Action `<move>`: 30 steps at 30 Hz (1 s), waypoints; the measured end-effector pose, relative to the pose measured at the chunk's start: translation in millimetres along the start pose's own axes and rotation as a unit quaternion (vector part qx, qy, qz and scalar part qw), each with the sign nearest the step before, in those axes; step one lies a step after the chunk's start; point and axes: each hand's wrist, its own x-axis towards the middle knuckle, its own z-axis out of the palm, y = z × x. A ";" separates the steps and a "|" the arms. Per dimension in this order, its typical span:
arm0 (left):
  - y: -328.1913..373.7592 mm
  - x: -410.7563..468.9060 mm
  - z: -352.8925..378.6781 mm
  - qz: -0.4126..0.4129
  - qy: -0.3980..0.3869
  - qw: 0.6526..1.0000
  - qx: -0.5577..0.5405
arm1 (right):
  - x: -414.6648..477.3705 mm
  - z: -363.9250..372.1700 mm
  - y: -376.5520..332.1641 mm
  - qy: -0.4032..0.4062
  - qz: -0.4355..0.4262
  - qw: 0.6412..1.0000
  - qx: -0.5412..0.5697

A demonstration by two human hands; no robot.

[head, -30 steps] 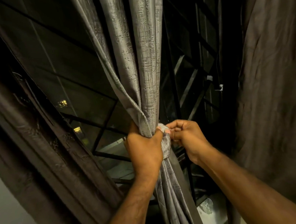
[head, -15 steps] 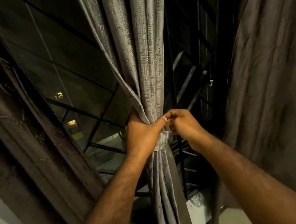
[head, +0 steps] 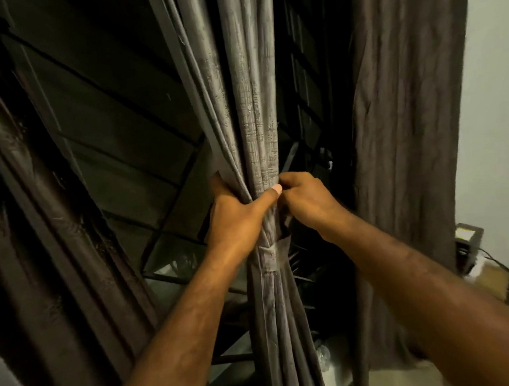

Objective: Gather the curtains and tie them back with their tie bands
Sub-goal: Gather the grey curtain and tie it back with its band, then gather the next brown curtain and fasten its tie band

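Gathered curtain (head: 254, 117) hangs vertical, tie band (head: 271, 256) horizontal.

both hands clamped on the gathered grey curtain (head: 254, 126): left hand (head: 236, 215), right hand (head: 305, 201), just above the tie band (head: 274, 256) wrapping it.

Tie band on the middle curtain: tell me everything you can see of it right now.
The tie band is a narrow strip of grey woven cloth, matching the curtain it wraps. It runs roughly level around the gathered folds, cinching them into a tight bundle, with the cloth spreading above and below it. Its right end angles up and back, out of sight, so the fastening cannot be seen. The left hand and right hand grip the curtain above the band; the left wrist lies close beside it.
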 end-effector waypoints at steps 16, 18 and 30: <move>100.7 -9.5 26.7 0.348 0.186 0.914 0.096 | -25.2 -111.5 -56.7 0.140 -0.040 0.965 -0.217; 112.2 -2.9 45.8 0.372 0.183 0.905 0.093 | -25.8 -131.5 -55.6 0.166 -0.045 0.957 -0.235; 137.2 60.9 184.8 0.406 0.099 0.901 0.120 | 10.3 -260.7 -16.8 0.348 -0.040 0.885 -0.307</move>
